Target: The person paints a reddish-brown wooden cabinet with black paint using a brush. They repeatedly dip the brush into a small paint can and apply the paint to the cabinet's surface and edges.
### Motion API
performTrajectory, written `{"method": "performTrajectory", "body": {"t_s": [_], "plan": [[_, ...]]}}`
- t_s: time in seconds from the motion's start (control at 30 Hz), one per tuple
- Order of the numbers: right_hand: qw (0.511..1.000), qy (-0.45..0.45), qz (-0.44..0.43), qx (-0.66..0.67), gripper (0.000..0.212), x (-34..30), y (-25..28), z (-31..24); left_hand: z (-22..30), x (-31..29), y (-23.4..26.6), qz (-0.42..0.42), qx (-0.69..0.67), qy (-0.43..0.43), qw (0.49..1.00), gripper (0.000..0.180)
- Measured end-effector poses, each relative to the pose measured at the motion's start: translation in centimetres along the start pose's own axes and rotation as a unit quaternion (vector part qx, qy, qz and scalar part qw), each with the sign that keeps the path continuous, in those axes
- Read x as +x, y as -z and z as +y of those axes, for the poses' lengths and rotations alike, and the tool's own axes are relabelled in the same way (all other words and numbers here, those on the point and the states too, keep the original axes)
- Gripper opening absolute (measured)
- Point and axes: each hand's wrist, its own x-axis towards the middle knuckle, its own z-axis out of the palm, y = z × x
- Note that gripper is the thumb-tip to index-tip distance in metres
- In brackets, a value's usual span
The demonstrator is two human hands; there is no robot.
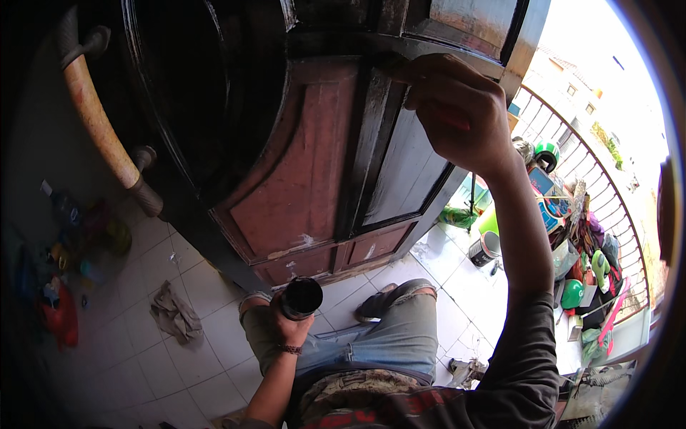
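Note:
My left hand [289,327] is wrapped round a small can of dark paint [301,297], held upright in front of my left thigh. Raised to the upper right, my right hand [461,114] is closed on a paintbrush [389,64], whose dark tip meets the door. A bit of red shows inside that fist, likely its handle. The panelled wooden door [296,161] stands before me. Black paint covers its upper and left parts, while the middle and bottom panels are reddish brown. One panel near my right hand looks greyish and streaked.
A long pull handle [100,121] juts from the door's left side. On the tiled floor lies a crumpled cloth [175,314]. A paint-smeared bucket [484,249] and piled belongings with a green helmet [547,154] stand by the railing [607,186]. A red bag [58,314] sits far left.

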Motion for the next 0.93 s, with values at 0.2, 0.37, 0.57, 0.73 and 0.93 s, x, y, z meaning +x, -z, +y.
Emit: {"method": "performTrajectory", "body": {"t_s": [0.2,0.37,0.57,0.73,0.93], "plan": [[0.996,-0.042,0.071,-0.019,0.023,-2.7,-1.6,-2.8,-0.8,-0.3,-0.5,-0.003,0.008,0.016,1.0,0.095],[0.991,-0.015,0.08,-0.109,0.028,-5.1,-8.1,-3.5,-0.3,-0.4,-0.2,-0.013,0.029,-0.022,0.999,0.096],[0.998,-0.047,0.037,-0.038,0.03,-4.1,-10.1,-4.3,-0.9,-0.3,-0.1,0.0,-0.027,-0.013,1.0,0.091],[0.994,-0.014,0.102,-0.038,0.03,-2.9,-7.5,-4.7,1.0,0.1,0.2,0.021,-0.087,0.002,0.996,0.076],[0.998,-0.051,0.044,-0.02,0.027,-3.7,-10.6,-4.1,-0.6,0.1,-0.4,-0.02,-0.021,-0.02,0.999,0.089]]}}
